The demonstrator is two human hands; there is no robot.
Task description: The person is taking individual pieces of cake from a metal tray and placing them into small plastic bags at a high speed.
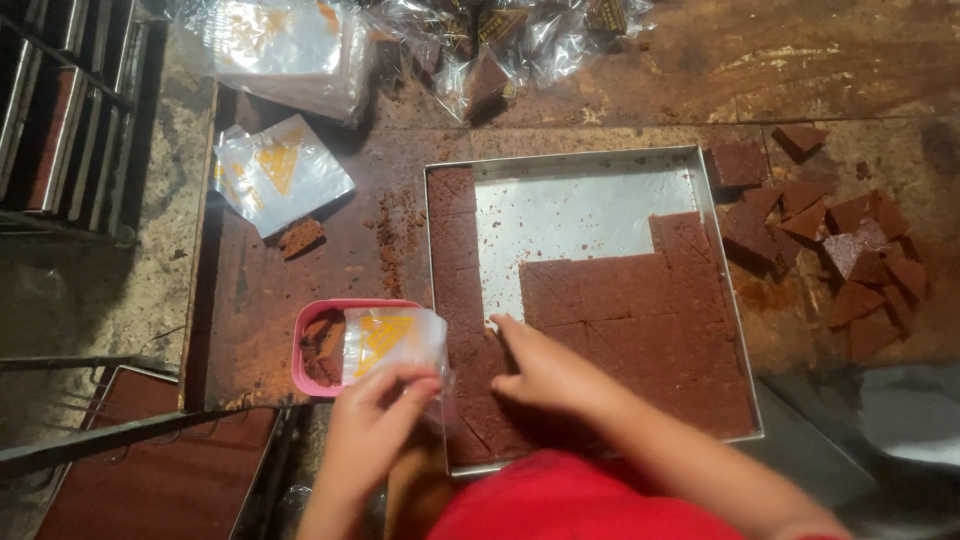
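The left hand [375, 410] pinches a small clear plastic bag [395, 340] with yellow print between thumb and fingers, just above a pink bowl [305, 345] that has brown crumbs inside. The right hand [545, 370] rests with fingers stretched on the brown cut slab [640, 320] in the metal tray [570, 160]; its grip is open, it holds nothing. The upper part of the tray is bare. More brown pieces [850, 260] lie on the desk [330, 260] to the right of the tray, and another printed bag [280, 172] lies to the left.
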